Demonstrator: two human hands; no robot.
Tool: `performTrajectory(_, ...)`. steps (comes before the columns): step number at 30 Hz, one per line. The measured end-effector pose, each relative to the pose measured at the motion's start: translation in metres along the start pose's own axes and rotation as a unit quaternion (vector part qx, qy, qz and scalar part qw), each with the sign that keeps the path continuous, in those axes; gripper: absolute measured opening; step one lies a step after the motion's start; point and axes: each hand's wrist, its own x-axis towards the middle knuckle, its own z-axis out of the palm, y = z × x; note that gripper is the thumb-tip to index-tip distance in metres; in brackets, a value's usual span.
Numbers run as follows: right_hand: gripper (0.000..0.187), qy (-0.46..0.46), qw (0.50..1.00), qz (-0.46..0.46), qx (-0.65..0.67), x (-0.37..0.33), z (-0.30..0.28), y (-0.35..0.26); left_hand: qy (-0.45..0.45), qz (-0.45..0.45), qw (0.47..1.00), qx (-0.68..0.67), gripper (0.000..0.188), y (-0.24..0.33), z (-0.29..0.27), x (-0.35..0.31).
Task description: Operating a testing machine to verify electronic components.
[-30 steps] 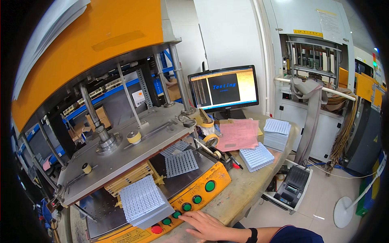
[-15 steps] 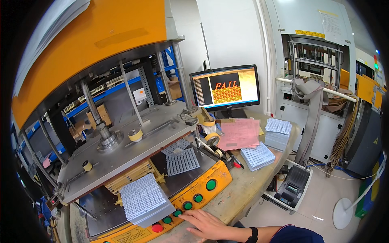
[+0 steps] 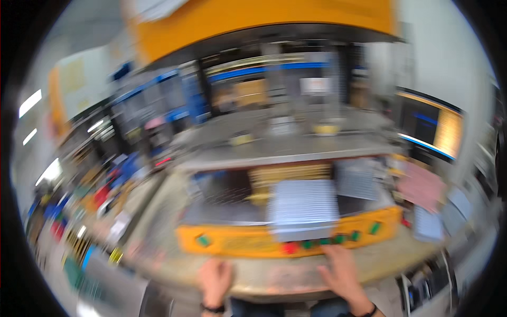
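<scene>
The picture is smeared by motion. My right hand [image 3: 342, 272] reaches up to the yellow control panel [image 3: 245, 242] of a press, fingertips by the row of green buttons [image 3: 339, 239], thumb held apart and nothing in the grip. Over the worktable's front edge, left of the middle, is my left hand [image 3: 215, 277]; its fingers are too blurred to read. Between and beyond the hands, a stack of light blue-grey gridded blocks [image 3: 302, 206] rests at the panel's edge, just above a red button [image 3: 290, 248].
Above the stack spans the press's metal plate [image 3: 285, 150]. Another gridded piece [image 3: 358, 183] lies on the press bed. At right are a monitor [image 3: 430, 124], pink papers [image 3: 421, 186] and more gridded blocks [image 3: 428, 223]. Cluttered shelves and bins stand at left.
The view has swung left, so the press sits mid-picture. My left hand has come into sight. The monitor's large red lettering is gone; my right hand stays near the green buttons.
</scene>
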Motion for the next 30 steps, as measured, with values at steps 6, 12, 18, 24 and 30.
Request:
performTrajectory(6,0.050,0.034,0.999,-0.014,-0.015,-0.015,-0.004,0.001,-0.027,0.007,0.999,-0.027,0.019,0.024,-0.015,0.013)
performTrajectory(12,0.052,-0.003,1.000,-0.005,-0.011,-0.013,0.001,-0.006,-0.031,0.002,0.999,-0.005,0.019,0.015,-0.027,0.002)
performTrajectory(18,0.052,-0.010,1.000,0.011,-0.019,-0.014,-0.002,-0.011,-0.026,0.016,0.999,-0.011,0.019,0.015,-0.021,0.008)
performTrajectory(24,0.052,-0.005,0.999,-0.005,-0.031,-0.012,0.001,-0.004,-0.035,0.013,0.999,-0.014,0.018,0.013,-0.018,0.008)
performTrajectory(30,0.052,-0.001,1.000,-0.004,-0.025,-0.014,0.000,-0.006,-0.022,0.015,1.000,-0.017,0.016,0.013,-0.019,0.006)
